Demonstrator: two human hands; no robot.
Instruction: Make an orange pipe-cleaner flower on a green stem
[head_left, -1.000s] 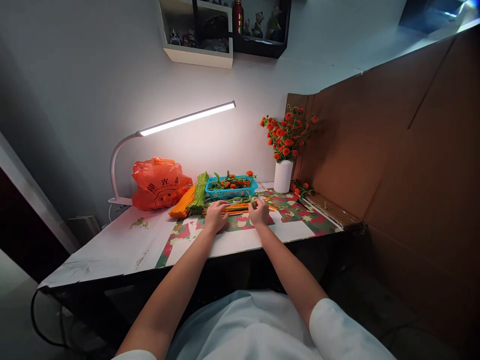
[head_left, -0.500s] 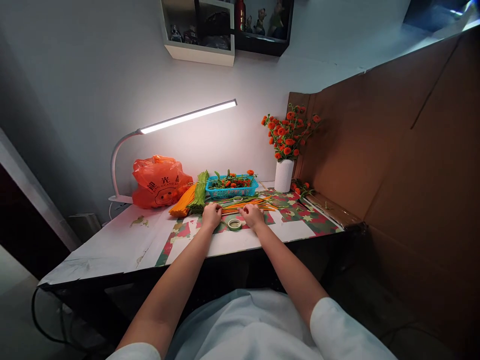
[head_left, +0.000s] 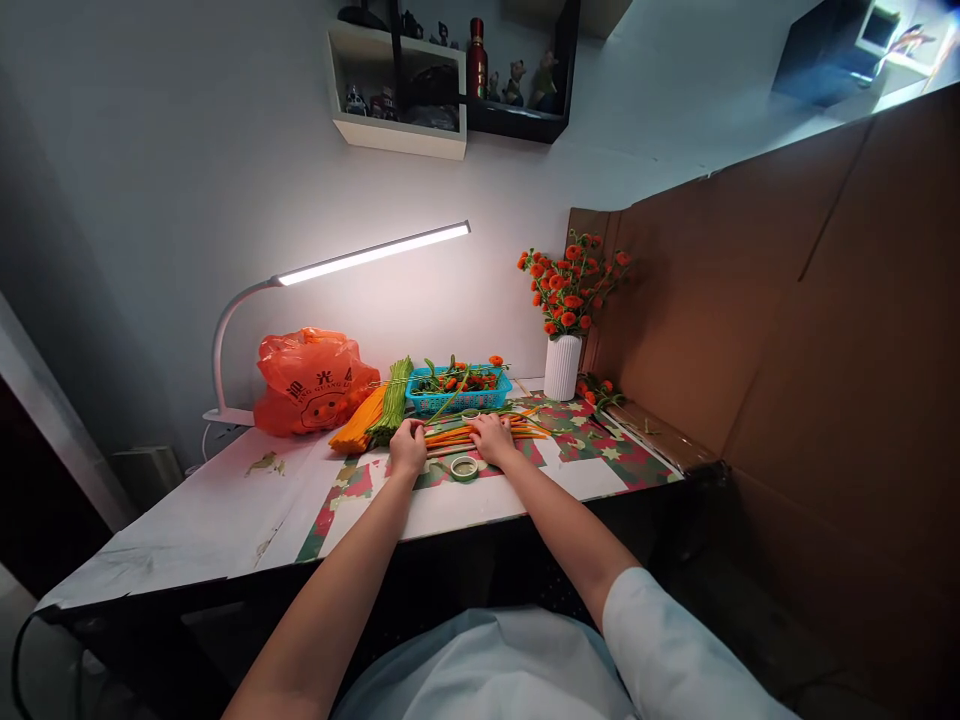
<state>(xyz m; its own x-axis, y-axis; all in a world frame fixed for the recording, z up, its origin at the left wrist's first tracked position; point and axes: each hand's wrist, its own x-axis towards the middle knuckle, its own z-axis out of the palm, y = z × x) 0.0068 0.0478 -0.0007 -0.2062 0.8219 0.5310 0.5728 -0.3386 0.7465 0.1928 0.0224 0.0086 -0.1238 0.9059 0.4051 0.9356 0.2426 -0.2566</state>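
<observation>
My left hand [head_left: 408, 447] is at the left end of the loose stems, fingers pinched together. A thin green stem [head_left: 448, 401] slants up from its fingertips toward the blue basket. My right hand [head_left: 493, 440] lies over a spread of orange fuzzy stems [head_left: 528, 431], its fingers stretched out and partly hidden. Between the hands and nearer the table edge is a roll of green tape [head_left: 464, 468]. A second tape roll [head_left: 470, 414] sits behind the orange stems. Left of my left hand lie a green stem bundle [head_left: 394, 402] and an orange stem bundle [head_left: 358, 424].
A blue basket [head_left: 457, 402] holds orange flowers and green stems. Behind on the right, a white ribbed vase [head_left: 562, 368] carries orange flowers. A red plastic bag [head_left: 315, 385] and a lit lamp [head_left: 375, 252] are at left. A cardboard panel [head_left: 750, 280] walls the right side.
The view has tilted up slightly, so the scene sits lower. A green stem now slants from my left fingertips. My right hand has shifted onto the orange stems, fingers reaching forward.
</observation>
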